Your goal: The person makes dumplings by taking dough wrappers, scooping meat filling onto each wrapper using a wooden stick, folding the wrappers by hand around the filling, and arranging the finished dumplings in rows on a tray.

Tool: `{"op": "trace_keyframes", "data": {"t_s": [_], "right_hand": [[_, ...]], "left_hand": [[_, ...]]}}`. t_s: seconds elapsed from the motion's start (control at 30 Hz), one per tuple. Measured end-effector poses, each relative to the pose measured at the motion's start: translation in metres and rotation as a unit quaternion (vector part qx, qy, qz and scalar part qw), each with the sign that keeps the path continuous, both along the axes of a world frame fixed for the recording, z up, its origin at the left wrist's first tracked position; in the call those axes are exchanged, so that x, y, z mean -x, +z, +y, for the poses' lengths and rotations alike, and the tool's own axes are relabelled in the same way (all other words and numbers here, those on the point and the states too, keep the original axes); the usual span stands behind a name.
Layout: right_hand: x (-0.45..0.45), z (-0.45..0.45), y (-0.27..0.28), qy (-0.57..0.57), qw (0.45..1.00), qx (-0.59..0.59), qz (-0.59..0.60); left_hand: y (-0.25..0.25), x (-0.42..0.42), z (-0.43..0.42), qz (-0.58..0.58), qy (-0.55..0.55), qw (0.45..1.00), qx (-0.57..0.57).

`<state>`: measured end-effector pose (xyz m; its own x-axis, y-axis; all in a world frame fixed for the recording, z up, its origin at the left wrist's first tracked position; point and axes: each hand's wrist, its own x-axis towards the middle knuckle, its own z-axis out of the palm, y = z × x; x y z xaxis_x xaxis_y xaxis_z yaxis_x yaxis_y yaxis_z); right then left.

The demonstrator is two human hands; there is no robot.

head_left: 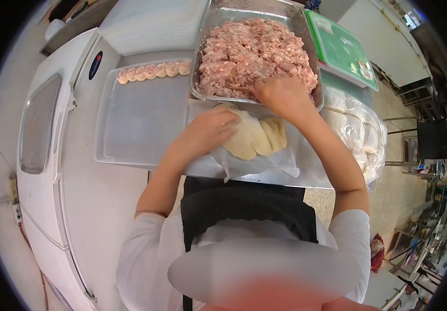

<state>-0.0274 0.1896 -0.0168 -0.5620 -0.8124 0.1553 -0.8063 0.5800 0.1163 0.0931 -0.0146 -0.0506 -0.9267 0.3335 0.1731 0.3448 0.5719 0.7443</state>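
In the head view, my left hand (214,128) curls at the left edge of a pile of pale yellow dough wrappers (257,136), with its fingers closed on a wrapper. The palm side of that hand is hidden. My right hand (281,96) is closed in a fist at the near edge of the minced meat (254,52). A thin brownish stick-like tool (241,89) pokes out leftward from this fist and touches the meat. The meat fills most of a deep metal tray (196,85).
Left of the wrappers lies a translucent plastic tray (145,119) with a row of filled dumplings (153,71) along its far edge. Stacked clear lids (153,26) stand behind it. At right are a green-lidded container (340,46) and a plastic bag of pale packs (355,129). A white freezer (52,129) stands left.
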Motion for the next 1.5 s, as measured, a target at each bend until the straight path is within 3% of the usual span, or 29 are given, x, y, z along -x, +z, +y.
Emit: {"op": "trace_keyframes", "data": {"t_s": [0.17, 0.27, 0.3, 0.4, 0.47, 0.6, 0.77, 0.9, 0.97, 1.07, 1.17, 1.27, 1.37, 1.5], "right_hand": [[-0.005, 0.017, -0.003, -0.008, 0.995, 0.058, -0.078], [-0.002, 0.030, -0.004, 0.000, 0.980, 0.134, -0.147], [-0.001, 0.030, 0.000, 0.005, 0.972, 0.160, -0.172], [0.001, 0.020, 0.016, 0.024, 0.984, 0.175, -0.038], [0.005, 0.006, 0.023, 0.019, 0.995, 0.094, 0.014], [0.000, -0.024, 0.003, 0.067, 0.995, 0.015, 0.078], [-0.017, -0.016, -0.004, 0.009, 0.996, 0.083, -0.026], [-0.006, 0.004, -0.011, -0.003, 0.982, 0.151, -0.115], [0.003, 0.010, -0.008, -0.004, 0.940, 0.205, -0.271], [0.005, 0.020, 0.001, -0.027, 0.879, 0.263, -0.397], [0.010, 0.038, 0.000, -0.063, 0.834, 0.331, -0.436], [0.004, 0.058, 0.013, -0.117, 0.787, 0.394, -0.461], [-0.003, 0.076, 0.025, -0.147, 0.759, 0.441, -0.457], [-0.013, 0.097, 0.025, -0.168, 0.747, 0.467, -0.443]], "left_hand": [[-0.028, 0.004, 0.013, 0.068, 0.044, 0.997, 0.016], [-0.031, 0.006, 0.010, -0.050, 0.063, 0.997, -0.003], [-0.029, 0.005, 0.011, -0.035, 0.070, 0.997, -0.019], [-0.029, 0.000, 0.018, 0.004, 0.092, 0.993, -0.072], [-0.033, -0.001, 0.024, 0.030, 0.099, 0.989, -0.108], [-0.024, -0.005, 0.033, 0.088, 0.083, 0.993, -0.007], [-0.037, -0.002, 0.026, 0.118, 0.039, 0.992, 0.017], [-0.041, 0.005, 0.022, 0.054, 0.067, 0.992, -0.093], [-0.035, 0.006, 0.020, 0.036, 0.086, 0.979, -0.183], [-0.015, -0.001, 0.022, -0.179, 0.115, 0.916, -0.341], [-0.013, 0.005, 0.025, -0.058, 0.135, 0.965, -0.215], [0.017, 0.013, 0.023, -0.080, 0.072, 0.984, -0.140], [0.028, 0.027, 0.015, -0.012, 0.019, 1.000, 0.011], [0.031, 0.035, 0.028, 0.052, 0.030, 0.998, -0.009]]}}
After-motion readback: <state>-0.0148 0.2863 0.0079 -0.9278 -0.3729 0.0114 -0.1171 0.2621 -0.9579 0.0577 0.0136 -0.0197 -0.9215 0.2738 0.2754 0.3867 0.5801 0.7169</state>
